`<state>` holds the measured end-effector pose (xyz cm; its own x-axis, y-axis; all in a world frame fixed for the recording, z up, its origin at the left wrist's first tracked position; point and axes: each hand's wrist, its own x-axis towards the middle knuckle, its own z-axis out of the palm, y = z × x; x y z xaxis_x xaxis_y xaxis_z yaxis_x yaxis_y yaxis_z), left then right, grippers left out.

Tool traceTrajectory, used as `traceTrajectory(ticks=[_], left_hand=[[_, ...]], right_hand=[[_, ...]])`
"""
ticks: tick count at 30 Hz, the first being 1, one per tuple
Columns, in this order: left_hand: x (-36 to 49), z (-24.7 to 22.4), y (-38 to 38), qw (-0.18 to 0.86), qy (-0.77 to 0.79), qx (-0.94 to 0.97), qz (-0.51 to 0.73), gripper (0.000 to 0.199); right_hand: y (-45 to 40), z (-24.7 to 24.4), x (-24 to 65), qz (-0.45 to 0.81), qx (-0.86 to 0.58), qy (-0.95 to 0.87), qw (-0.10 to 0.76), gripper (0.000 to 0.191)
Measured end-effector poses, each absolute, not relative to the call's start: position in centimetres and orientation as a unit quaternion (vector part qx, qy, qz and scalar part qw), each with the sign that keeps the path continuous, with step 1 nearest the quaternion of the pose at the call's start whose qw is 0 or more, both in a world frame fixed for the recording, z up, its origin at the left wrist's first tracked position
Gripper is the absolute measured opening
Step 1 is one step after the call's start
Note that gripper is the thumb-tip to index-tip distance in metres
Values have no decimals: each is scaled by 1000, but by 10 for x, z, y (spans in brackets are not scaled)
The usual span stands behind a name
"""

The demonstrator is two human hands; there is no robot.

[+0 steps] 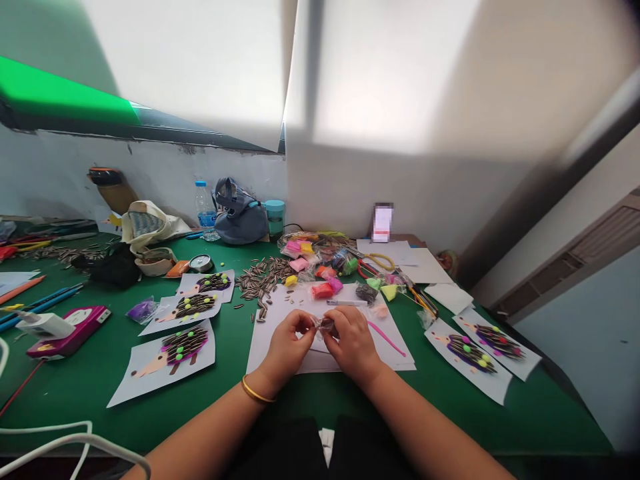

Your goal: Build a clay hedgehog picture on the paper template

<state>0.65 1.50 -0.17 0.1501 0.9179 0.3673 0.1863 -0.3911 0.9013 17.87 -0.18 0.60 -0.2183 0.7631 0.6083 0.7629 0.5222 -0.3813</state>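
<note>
My left hand (289,343), with a gold bangle at the wrist, pinches one end of a small clear plastic packet of brown clay (327,325). Closed around the packet's other side is my right hand (354,340), whose fingers partly hide it. Both hands are over a stack of white paper (265,340). A pink plastic modelling tool (387,339) lies on the paper beside my right hand. Beyond my hands are a red clay packet (321,291), a white pen-like stick (347,303) and a pile of striped sunflower seeds (265,277).
Hedgehog pictures made with seeds lie at left (170,353) and right (470,360) on the green table (235,413). Scissors (380,260), a propped phone (383,223), a blue bag (240,217) and a bottle (204,207) stand behind. A magenta power strip (70,331) and white cable (75,440) are left.
</note>
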Motion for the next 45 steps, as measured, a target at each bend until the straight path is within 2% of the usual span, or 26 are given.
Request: traceTrajectory(ticks=[10, 15, 21, 28, 34, 37, 42, 45], left_hand=[[6, 2, 18, 439, 390, 612, 531, 13], [2, 0, 18, 342, 399, 704, 478, 12], [-2, 4, 16, 245, 354, 770, 471, 9], [-3, 2, 15, 201, 389, 775, 455, 12], [-2, -1, 20, 273, 399, 757, 440, 8], [-2, 1, 19, 263, 415, 756, 433, 5], [0, 3, 15, 265, 449, 735, 433, 8], [0, 1, 16, 303, 454, 720, 429, 11]], right_hand=[[-4, 9, 178, 21, -494, -779, 386, 20], [-2, 5, 181, 16, -489, -777, 396, 21], [-1, 3, 180, 23, -485, -778, 400, 21], [-1, 3, 181, 27, -474, -780, 408, 20], [-2, 5, 181, 23, -457, -794, 401, 17], [-3, 6, 180, 17, -458, -797, 393, 15], [-2, 5, 178, -14, -446, -796, 410, 32], [-3, 7, 178, -29, -434, -805, 403, 26]])
